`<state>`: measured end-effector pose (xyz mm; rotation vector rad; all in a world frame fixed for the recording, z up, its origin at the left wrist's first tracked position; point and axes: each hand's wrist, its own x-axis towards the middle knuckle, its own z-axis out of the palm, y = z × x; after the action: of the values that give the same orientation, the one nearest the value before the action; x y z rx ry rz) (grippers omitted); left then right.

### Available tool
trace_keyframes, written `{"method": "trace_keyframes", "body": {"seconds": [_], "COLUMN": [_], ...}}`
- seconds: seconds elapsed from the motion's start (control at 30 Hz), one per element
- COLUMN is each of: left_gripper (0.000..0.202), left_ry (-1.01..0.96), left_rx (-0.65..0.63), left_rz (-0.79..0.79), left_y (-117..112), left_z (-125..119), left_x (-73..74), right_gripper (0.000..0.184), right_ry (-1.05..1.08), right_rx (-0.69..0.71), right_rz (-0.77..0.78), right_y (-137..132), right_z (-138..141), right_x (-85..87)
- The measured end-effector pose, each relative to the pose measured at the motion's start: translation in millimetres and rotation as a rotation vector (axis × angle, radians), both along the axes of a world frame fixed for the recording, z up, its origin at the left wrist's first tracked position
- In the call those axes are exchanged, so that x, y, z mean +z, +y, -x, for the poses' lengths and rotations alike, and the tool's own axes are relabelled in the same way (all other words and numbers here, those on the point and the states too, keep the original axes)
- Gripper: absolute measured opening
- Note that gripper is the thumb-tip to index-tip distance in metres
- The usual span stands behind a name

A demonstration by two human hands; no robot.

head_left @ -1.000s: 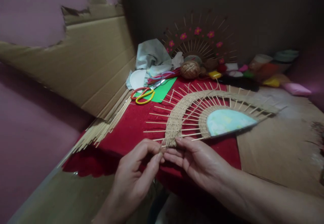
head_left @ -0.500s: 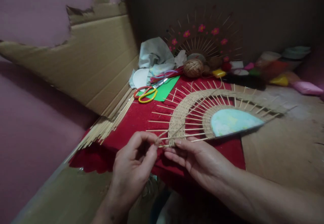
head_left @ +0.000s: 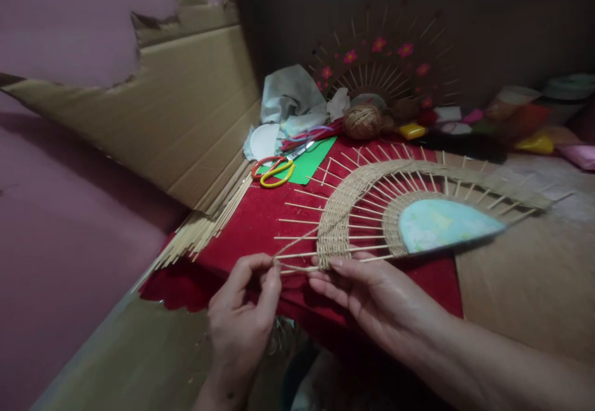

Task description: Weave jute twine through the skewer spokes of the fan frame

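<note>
A half-round woven piece (head_left: 367,203) of thin sticks and tan cord lies on a red cloth (head_left: 251,225), with a pale blue centre (head_left: 441,225). My right hand (head_left: 372,299) grips its near end, thumb on top beside the woven band. My left hand (head_left: 244,318) is closed in a pinch on a strand of tan cord (head_left: 292,247) that runs up to the woven band.
Red and yellow scissors (head_left: 272,171) lie on green paper (head_left: 311,160). A bundle of sticks (head_left: 204,228) rests by a cardboard sheet (head_left: 176,126). At the back stand a ball of twine (head_left: 362,121), a finished flowered fan (head_left: 381,64), crumpled cloth (head_left: 288,95) and coloured packets (head_left: 511,119).
My left hand has pulled the cord strand out to the left and down, away from the woven band. My right hand keeps its hold on the piece.
</note>
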<state>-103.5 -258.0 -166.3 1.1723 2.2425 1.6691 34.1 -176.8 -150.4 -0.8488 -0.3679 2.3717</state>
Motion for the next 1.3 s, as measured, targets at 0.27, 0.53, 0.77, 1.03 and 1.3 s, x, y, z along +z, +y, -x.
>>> {"method": "trace_keyframes", "body": {"seconds": [0.27, 0.53, 0.77, 1.03, 1.3], "left_gripper": [0.012, 0.015, 0.013, 0.012, 0.014], "left_ry": [-0.585, -0.699, -0.305, 0.330, 0.277], "left_rx": [-0.226, -0.327, -0.281, -0.543, -0.740], "left_rz": [0.001, 0.052, 0.133, 0.202, 0.293], "left_y": [6.6, 14.5, 13.7, 36.9, 55.9], "left_z": [11.8, 22.7, 27.2, 30.1, 19.3], "left_x": [1.9, 9.5, 17.9, 42.9, 53.5], "right_gripper": [0.004, 0.004, 0.002, 0.015, 0.019], "right_ry": [-0.020, -0.015, -0.016, 0.098, 0.166], "right_rx": [0.024, 0.053, 0.076, 0.073, 0.139], "right_rz": [-0.015, -0.025, -0.008, -0.013, -0.017], "right_y": [-0.2, -0.9, -1.5, -1.9, 1.2], "right_z": [-2.3, -4.5, -8.6, -10.5, -12.8], "right_x": [2.0, 0.7, 2.8, 4.4, 3.1]}}
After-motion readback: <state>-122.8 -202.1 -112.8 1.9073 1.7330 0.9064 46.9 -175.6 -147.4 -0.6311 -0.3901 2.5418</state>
